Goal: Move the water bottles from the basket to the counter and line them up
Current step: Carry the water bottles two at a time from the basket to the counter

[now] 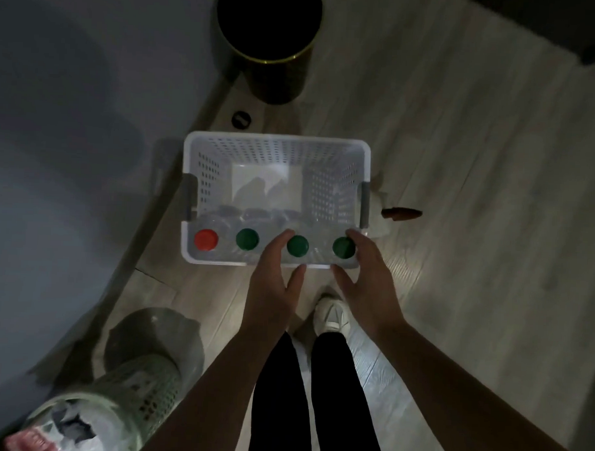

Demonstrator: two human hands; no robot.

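Note:
A white perforated basket [277, 141] stands on the wooden floor in front of me. Several clear water bottles stand in a row along its near wall: one with a red cap [206, 239] at the left, then three with green caps [247, 239], [297, 246], [343, 248]. My left hand [274, 275] reaches over the near rim, its fingers spread on either side of the third bottle's cap. My right hand [365, 271] is around the rightmost green-capped bottle, fingers at its far side and thumb at the near rim. Neither bottle looks lifted.
A grey counter [56, 149] runs along the left. A black bin [269, 38] stands beyond the basket. A green mesh bin [114, 408] with rubbish sits at the lower left. My legs and white shoe [331, 316] are below the basket. A small brown object [401, 213] lies to the right.

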